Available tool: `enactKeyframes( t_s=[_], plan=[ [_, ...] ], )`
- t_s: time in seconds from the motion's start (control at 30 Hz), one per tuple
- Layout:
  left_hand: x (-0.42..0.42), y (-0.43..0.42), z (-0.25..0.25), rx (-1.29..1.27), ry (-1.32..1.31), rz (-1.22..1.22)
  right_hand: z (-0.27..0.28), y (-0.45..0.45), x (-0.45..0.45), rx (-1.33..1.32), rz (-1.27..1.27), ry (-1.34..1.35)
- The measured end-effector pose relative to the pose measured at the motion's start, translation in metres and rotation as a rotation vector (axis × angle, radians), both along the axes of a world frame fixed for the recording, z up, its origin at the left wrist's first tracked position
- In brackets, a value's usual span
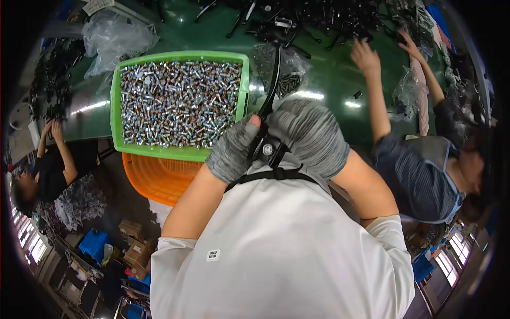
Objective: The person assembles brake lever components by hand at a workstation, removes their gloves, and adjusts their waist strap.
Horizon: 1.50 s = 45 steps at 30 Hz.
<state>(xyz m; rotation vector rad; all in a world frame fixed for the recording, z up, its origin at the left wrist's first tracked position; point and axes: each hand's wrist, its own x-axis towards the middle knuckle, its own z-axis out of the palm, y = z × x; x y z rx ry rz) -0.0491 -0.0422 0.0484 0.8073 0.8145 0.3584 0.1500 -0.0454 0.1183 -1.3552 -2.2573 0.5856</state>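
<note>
In front of my chest I hold a black brake lever [275,74], its long curved blade pointing away from me. A round silver bolt head shows on its body [268,150]. My left hand [234,150], in a grey knit glove with a bare thumb tip, is closed around the left side of the body. From the other side my right hand [313,135], gloved alike, grips the lever near the base of the blade; its fingertips are partly hidden. Left of my hands stands a green tray [180,56] full of small silver bolts with brownish bands.
An orange basket [154,178] sits under the tray. On the green table [340,111] lie a clear bag of dark screws [287,80], crumpled plastic [114,40] and piled black levers [329,21]. One co-worker's hand [365,56] reaches in at right; another person [56,165] works at left.
</note>
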Motion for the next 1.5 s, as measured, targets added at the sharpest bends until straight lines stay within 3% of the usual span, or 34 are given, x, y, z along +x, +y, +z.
enactKeyframes(
  t_s=[0.03,0.1,0.13,0.23,0.3,0.33,0.4,0.47,0.53,0.6,0.63,0.73,0.93,1.03,1.13,1.17,1.2,1.23,1.27,1.3,1.33,1.4,1.47,1.5],
  plan=[
    [-0.007,-0.005,-0.002,0.472,-0.044,-0.023,0.001,0.001,-0.001,-0.03,0.042,-0.024],
    [0.003,0.0,-0.005,-0.267,-0.18,0.112,-0.009,0.005,-0.006,-0.03,0.059,0.027],
    [0.006,-0.002,-0.006,-0.301,-0.302,0.113,-0.018,0.006,-0.006,-0.147,0.061,0.085],
    [0.018,-0.002,0.02,-0.352,-0.094,0.195,-0.012,0.013,0.001,-0.31,0.04,0.153],
    [0.002,0.005,0.02,-0.282,0.012,-0.027,0.009,0.015,0.009,-0.379,0.098,0.134],
    [-0.001,0.004,0.003,-0.25,-0.148,-0.107,0.009,0.012,0.015,-0.096,0.053,0.183],
    [-0.006,0.002,0.009,-0.158,-0.108,-0.128,0.015,0.022,0.026,0.256,0.116,-0.028],
    [-0.001,0.005,0.014,-0.226,-0.178,-0.138,0.009,0.02,0.037,0.246,0.164,-0.163],
    [0.0,0.01,0.017,-0.204,-0.148,-0.197,-0.005,0.015,0.047,0.012,0.39,-0.275],
    [0.0,0.017,0.03,0.063,-0.012,-0.279,-0.013,0.006,0.055,0.1,0.371,-0.258],
    [-0.001,0.019,0.041,0.312,0.179,-0.294,-0.011,0.004,0.056,0.144,0.367,-0.297],
    [0.009,0.017,0.045,0.516,0.403,-0.369,-0.008,-0.002,0.055,0.048,0.331,-0.298],
    [0.013,0.016,0.027,0.185,0.312,-0.213,-0.03,-0.018,0.05,0.218,0.238,-0.225],
    [0.012,0.02,0.018,0.24,0.353,-0.254,-0.027,-0.018,0.05,0.164,0.219,-0.25],
    [0.018,0.033,0.01,0.285,0.212,-0.263,-0.028,-0.003,0.06,0.145,0.225,-0.201],
    [0.015,0.043,-0.002,0.136,0.151,-0.219,-0.027,0.009,0.064,-0.065,0.206,-0.315],
    [0.013,0.053,-0.012,-0.015,0.09,-0.175,-0.03,0.018,0.078,-0.105,0.17,-0.38],
    [0.02,0.062,0.002,0.084,0.161,-0.088,-0.035,0.029,0.095,-0.144,0.132,-0.446],
    [0.022,0.064,-0.003,0.097,0.163,0.02,-0.037,0.043,0.11,-0.329,-0.154,-0.49],
    [0.021,0.063,-0.012,0.111,0.163,0.131,-0.044,0.052,0.135,-0.293,-0.312,-0.359],
    [0.02,0.06,-0.017,0.164,0.233,0.128,-0.053,0.064,0.163,-0.252,-0.468,-0.224],
    [0.02,0.054,-0.035,0.19,0.295,0.038,-0.073,0.11,0.214,-0.275,-0.788,-0.282],
    [0.034,0.046,-0.049,0.298,0.45,-0.016,-0.055,0.159,0.243,-0.306,-1.091,-0.158],
    [0.039,0.043,-0.061,0.373,0.548,-0.036,-0.082,0.196,0.275,-0.251,-1.134,-0.188]
  ],
)
